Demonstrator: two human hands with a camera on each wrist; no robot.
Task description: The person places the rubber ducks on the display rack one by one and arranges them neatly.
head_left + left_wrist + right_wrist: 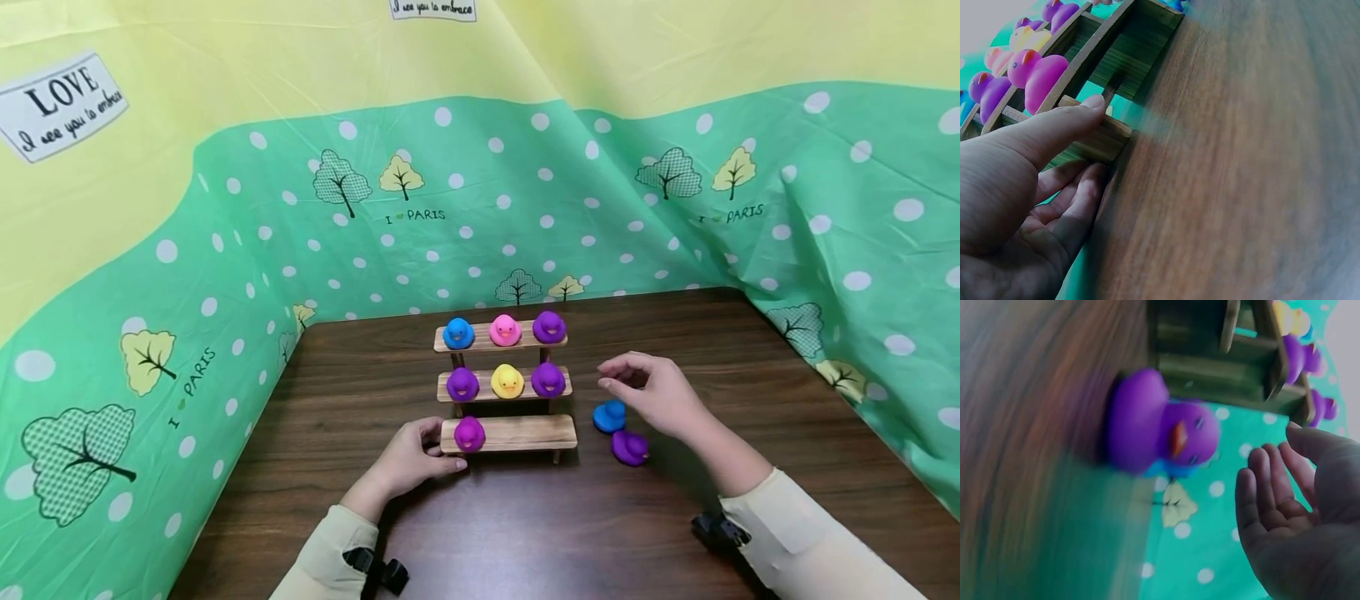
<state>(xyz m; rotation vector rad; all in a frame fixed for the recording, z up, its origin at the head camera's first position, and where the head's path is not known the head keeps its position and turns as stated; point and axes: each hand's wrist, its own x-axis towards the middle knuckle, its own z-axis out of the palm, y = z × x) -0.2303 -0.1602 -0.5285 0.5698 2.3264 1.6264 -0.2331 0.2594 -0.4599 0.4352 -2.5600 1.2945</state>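
A three-step wooden stand [525, 432] carries small rubber ducks. My left hand [416, 457] grips its lower left end, thumb in front and fingers behind, as the thumb [1079, 119] on the wood shows in the left wrist view. A magenta-purple duck [469, 434] sits at the left of the bottom step. Right of the stand, a blue duck [609, 416] and a purple duck [630, 448] lie on the table. Above them my right hand [660, 392] hovers with loosely bent fingers, holding nothing. In the right wrist view, that hand [1291, 506] is apart from the purple duck [1160, 425].
The top step bears a blue duck [458, 333], a pink duck [505, 331] and a purple duck [550, 327]. On the middle step, a yellow duck [507, 382] sits between two purple ones. A patterned green and yellow cloth [465, 200] surrounds the dark wooden table [360, 367].
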